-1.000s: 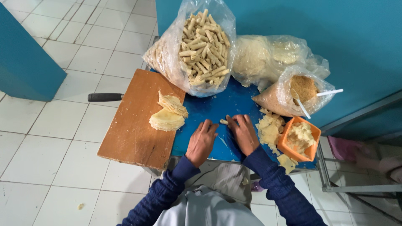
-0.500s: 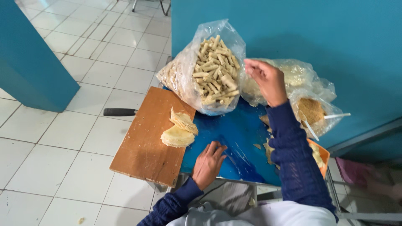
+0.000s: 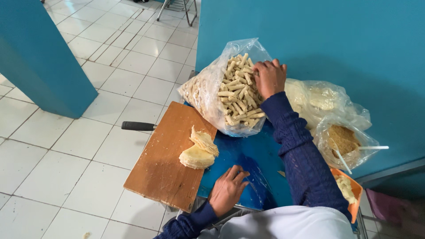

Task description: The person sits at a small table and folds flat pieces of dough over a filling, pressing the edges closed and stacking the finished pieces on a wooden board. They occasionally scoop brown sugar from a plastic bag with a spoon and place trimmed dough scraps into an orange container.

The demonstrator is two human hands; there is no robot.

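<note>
Reaching forward across a blue surface, the person works over a small stand set against a teal wall on a white tiled floor.

Wooden board lies on the left side of the surface, overhanging its edge, long axis running away from the body; a dark handle sticks out from behind it to the left. Stack of thin pale wrappers sits on the board's right edge.

Clear bag of rolled pastry sticks leans at the far edge of the surface, mouth open toward the right. Sticks lie jumbled, most pointing roughly away from the person.

Right hand is at the bag's mouth, fingers curled down onto the sticks; cannot tell whether they are closed on one. It is the nearer hand by far.

Left hand rests flat, fingers spread, on the near surface, well apart from the bag.

Further bags and an orange tub sit to the right.
</note>
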